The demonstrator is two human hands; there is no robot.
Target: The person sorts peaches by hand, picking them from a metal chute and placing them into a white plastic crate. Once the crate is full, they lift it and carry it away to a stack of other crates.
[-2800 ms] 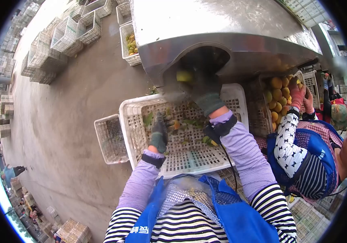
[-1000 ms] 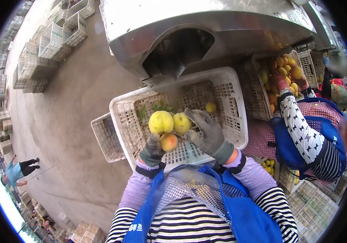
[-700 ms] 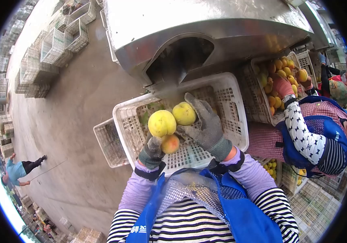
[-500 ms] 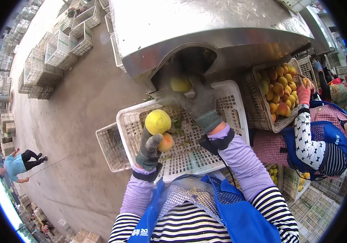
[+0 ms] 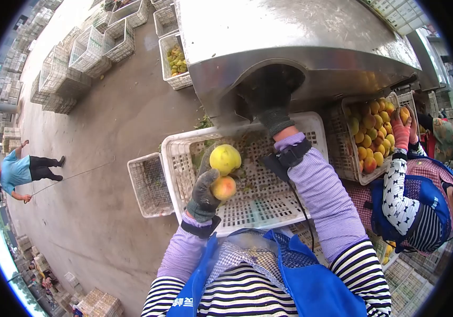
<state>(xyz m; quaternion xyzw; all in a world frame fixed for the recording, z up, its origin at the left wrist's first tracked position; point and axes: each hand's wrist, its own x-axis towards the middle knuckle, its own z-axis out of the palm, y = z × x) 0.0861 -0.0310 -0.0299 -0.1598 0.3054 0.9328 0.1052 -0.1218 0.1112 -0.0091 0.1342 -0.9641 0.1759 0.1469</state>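
My left hand (image 5: pixel 204 196), in a dark grey glove, is closed around two peaches over the white plastic crate. One is a large yellow-green peach (image 5: pixel 225 159); below it sits a smaller peach (image 5: pixel 223 188) with a red blush. My right hand (image 5: pixel 275 117), gloved too, reaches into the round dark opening (image 5: pixel 284 79) of the metal machine. Its fingers are hidden in there, along with anything they may hold. Directly beneath both hands lies the white crate (image 5: pixel 255 211), with some green leaves in its bottom.
The metal machine (image 5: pixel 311 37) spans the top. At the right, a co-worker's pink-gloved hand (image 5: pixel 402 127) is at a crate of peaches (image 5: pixel 366 177). A smaller crate (image 5: pixel 150 185) stands on the floor at left. Farther off are stacked crates (image 5: pixel 57 74) and a person in blue (image 5: pixel 17 171).
My right hand has gone deeper into the opening, and the yellow fruit seen beside it there is out of sight. My left hand still holds both peaches. The view has shifted slightly.
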